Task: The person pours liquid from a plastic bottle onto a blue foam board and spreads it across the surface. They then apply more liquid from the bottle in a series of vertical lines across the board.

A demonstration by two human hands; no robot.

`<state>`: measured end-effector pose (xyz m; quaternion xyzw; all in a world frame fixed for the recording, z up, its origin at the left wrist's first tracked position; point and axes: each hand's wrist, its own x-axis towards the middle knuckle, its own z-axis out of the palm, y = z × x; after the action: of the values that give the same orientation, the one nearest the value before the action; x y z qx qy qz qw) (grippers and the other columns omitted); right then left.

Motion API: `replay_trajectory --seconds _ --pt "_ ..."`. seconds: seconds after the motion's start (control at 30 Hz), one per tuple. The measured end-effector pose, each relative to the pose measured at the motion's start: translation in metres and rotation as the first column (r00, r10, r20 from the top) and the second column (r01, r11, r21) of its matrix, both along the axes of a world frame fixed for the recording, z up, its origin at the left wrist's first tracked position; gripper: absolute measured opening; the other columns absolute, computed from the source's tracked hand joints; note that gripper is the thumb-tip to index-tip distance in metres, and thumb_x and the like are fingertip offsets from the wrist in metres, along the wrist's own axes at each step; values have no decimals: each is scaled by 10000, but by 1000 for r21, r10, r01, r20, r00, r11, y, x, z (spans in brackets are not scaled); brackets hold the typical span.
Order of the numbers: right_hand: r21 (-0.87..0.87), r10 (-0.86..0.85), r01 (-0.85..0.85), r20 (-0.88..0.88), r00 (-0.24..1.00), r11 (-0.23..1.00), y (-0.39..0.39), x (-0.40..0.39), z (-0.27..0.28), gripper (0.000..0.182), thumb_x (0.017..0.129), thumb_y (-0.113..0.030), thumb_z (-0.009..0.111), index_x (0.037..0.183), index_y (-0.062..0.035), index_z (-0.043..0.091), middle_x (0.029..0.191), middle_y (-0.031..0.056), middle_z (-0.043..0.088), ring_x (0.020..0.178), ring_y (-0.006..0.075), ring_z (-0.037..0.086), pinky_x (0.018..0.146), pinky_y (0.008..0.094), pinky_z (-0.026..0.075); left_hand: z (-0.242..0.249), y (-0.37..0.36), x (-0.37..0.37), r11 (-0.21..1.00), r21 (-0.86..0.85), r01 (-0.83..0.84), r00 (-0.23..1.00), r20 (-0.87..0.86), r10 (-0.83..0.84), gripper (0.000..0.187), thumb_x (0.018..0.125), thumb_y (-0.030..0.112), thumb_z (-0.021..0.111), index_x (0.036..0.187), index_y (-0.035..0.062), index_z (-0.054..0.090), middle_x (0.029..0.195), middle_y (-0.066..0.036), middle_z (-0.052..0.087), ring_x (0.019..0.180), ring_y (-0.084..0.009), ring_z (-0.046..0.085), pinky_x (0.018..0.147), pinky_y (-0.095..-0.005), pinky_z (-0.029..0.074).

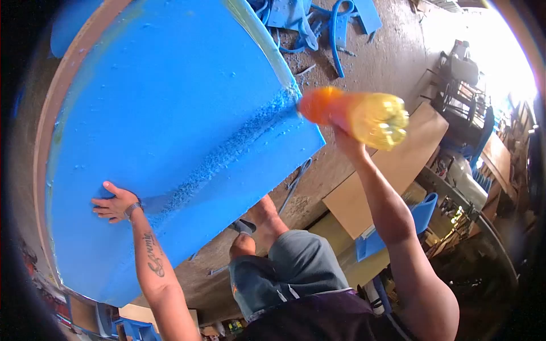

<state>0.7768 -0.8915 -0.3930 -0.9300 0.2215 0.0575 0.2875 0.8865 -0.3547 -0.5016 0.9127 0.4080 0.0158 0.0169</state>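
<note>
A large blue foam sheet (165, 108) lies in front of me, with a band of rough blue crumbs (222, 150) running diagonally across it. My left hand (116, 203) rests flat on the sheet at the lower left, fingers spread, holding nothing. At the sheet's right edge my right hand (346, 136) grips a bottle (380, 120) of yellow liquid with an orange end. The bottle is tilted on its side, its orange end by the sheet's right corner, and is blurred by motion. My right fingers are mostly hidden behind it.
Blue foam offcuts (341, 25) lie on the floor beyond the sheet. A brown board (392, 165) stands to the right, near a curved blue piece (424, 213). Metal frames and wood (497, 162) are stacked at the far right. A brown strip (48, 119) borders the sheet's left side.
</note>
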Motion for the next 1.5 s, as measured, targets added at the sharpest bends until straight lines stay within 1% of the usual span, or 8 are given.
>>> replay_trajectory --seconds 0.13,0.23,0.27,0.4,0.53,0.83,1.13,1.5 --pt "-155 -142 118 -153 978 981 21 38 -8 432 787 -159 711 1178 -104 535 1164 99 561 1084 214 526 937 373 418 4 -6 -2 1000 1 -2 1000 -8 2 952 788 775 231 1433 77 182 1481 -218 111 1372 -376 97 1059 -583 95" --pt "544 -360 300 4 933 784 -19 -64 -61 446 815 -209 662 1218 -122 492 1201 59 517 1096 203 496 982 386 379 1 -5 0 1000 5 0 1000 17 0 967 777 789 216 1431 76 192 1478 -217 121 1370 -380 98 1055 -586 97" --pt "-24 -171 171 -8 985 985 3 -63 -10 466 791 -155 698 1216 -120 510 1223 79 531 1139 238 487 1011 405 347 1 -3 -1 1000 7 7 1000 18 -7 973 773 794 214 1430 76 195 1478 -216 124 1369 -382 98 1053 -588 97" --pt "462 -267 123 261 928 878 -17 -83 -46 461 801 -170 665 1226 -128 490 1223 59 508 1119 201 485 971 364 392 2 -3 0 1000 -1 17 999 33 -17 995 757 811 212 1430 77 192 1477 -217 124 1368 -392 90 1047 -598 88" --pt "-191 -56 32 -123 991 981 9 -24 -5 432 800 -165 686 1195 -112 519 1185 74 555 1110 222 514 980 396 389 1 4 -5 993 -88 82 996 24 -81 992 756 807 245 1442 95 158 1485 -209 104 1372 -394 64 1050 -601 71" --pt "48 -429 432 254 867 900 11 -189 17 398 755 -158 741 1106 -67 577 1058 67 624 925 200 601 829 325 492 20 49 -160 516 -80 853 507 -106 -855 1206 594 801 554 1451 94 84 1483 -231 75 1375 -391 53 1049 -615 96" --pt "792 -885 488 134 446 366 94 -169 40 371 721 -35 742 1043 -38 557 974 27 610 886 139 583 812 282 474 37 49 -160 666 -108 738 549 -477 -686 1384 446 702 725 1447 79 0 1502 -184 -27 1388 -358 -1 1072 -584 97" --pt "738 -837 491 183 515 463 103 -151 39 414 730 -51 745 1088 -31 537 1038 53 603 961 153 574 822 310 486 49 37 -150 698 -147 701 490 -613 -620 1388 453 750 686 1441 49 9 1499 -193 -29 1382 -378 -31 1058 -610 66"
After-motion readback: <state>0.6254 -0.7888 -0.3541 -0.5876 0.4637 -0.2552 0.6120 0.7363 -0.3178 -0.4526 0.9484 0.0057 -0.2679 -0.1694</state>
